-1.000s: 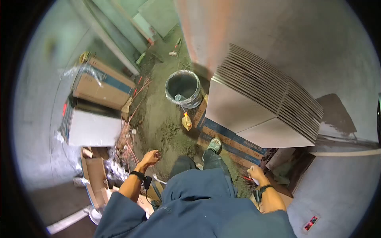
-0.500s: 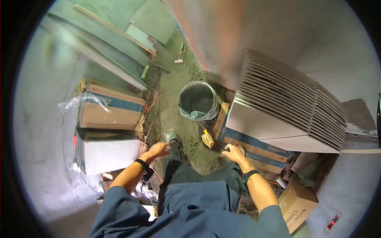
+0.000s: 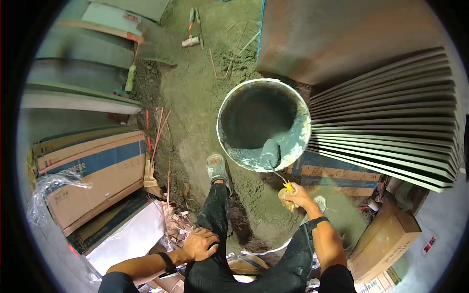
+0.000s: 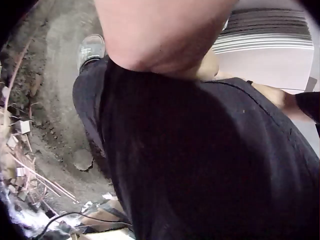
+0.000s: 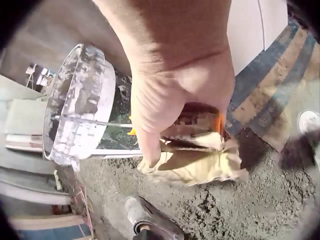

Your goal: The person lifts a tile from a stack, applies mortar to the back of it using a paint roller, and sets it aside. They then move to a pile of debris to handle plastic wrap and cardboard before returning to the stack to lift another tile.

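A mortar-smeared bucket (image 3: pixel 264 122) stands on the dirt floor, ahead of my left foot (image 3: pixel 217 168). A tool with a grey head (image 3: pixel 269 152) leans on the bucket's near rim, its thin metal shank running down to an orange handle. My right hand (image 3: pixel 294 193) grips that handle together with a yellowish glove or cloth (image 5: pixel 200 165). The right wrist view shows this hand (image 5: pixel 170 130) curled round the handle beside the bucket (image 5: pixel 80 105). My left hand (image 3: pixel 200 244) rests on my dark trouser leg (image 4: pixel 200 160) and holds nothing.
A stack of pale tiles (image 3: pixel 391 127) stands on edge at the right, over flattened blue-striped cardboard (image 3: pixel 337 176). Cardboard boxes (image 3: pixel 88 171) and scrap fill the left. A brown box (image 3: pixel 386 239) sits at lower right. Boards (image 3: pixel 78 93) lie at the upper left.
I have moved up to the bucket and bent low over it. My right hand, free before, now grips the tool's handle. My left hand has dropped onto my leg.
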`<action>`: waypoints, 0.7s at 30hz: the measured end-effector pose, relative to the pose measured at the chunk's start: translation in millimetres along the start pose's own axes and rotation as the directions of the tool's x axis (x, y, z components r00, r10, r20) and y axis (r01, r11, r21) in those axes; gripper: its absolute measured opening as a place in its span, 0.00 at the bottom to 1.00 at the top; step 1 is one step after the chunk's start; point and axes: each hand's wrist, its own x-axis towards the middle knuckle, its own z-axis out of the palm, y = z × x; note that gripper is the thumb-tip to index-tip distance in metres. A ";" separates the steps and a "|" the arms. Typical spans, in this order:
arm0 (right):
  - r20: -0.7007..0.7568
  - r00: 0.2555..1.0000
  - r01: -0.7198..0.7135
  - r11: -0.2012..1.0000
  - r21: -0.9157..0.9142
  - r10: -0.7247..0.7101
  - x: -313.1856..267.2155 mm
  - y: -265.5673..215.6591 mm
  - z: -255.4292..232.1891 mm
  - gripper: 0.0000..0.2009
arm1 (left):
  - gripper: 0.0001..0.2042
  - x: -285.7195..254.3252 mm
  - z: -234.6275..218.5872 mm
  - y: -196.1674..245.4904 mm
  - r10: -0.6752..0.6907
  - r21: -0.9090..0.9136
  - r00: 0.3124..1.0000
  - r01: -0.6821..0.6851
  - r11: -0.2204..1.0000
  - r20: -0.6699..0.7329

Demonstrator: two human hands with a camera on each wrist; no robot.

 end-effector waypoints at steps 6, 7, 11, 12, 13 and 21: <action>-0.036 0.999 -0.022 0.999 0.046 0.024 -53.2 -88.5 10.3 0.21 | 0.14 8.4 2.1 15.8 0.023 -0.008 0.994 -0.024 1.000 -0.109; -0.088 0.996 0.027 0.999 -0.037 -0.030 -56.9 -100.3 7.4 0.15 | 0.14 10.8 5.6 20.4 0.001 0.006 0.995 -0.001 1.000 -0.102; -0.077 0.987 0.113 0.950 -0.290 -0.141 -86.4 -178.3 -32.0 0.20 | 0.15 15.1 20.5 34.0 -0.042 0.034 0.993 0.046 0.998 -0.112; -0.077 0.968 0.192 0.898 -0.395 -0.240 -86.1 -183.1 -42.1 0.19 | 0.16 17.6 21.8 34.5 -0.054 0.048 0.993 0.059 0.997 -0.104; -0.046 0.962 0.225 0.872 -0.434 -0.271 -87.6 -188.6 -53.2 0.18 | 0.16 17.7 25.0 34.6 -0.057 0.050 0.991 0.063 0.997 -0.125; 0.197 0.979 -0.039 0.996 -0.085 0.055 -31.1 -247.1 -52.6 0.12 | 0.14 9.1 14.0 18.5 -0.070 -0.061 0.971 0.058 0.996 -0.229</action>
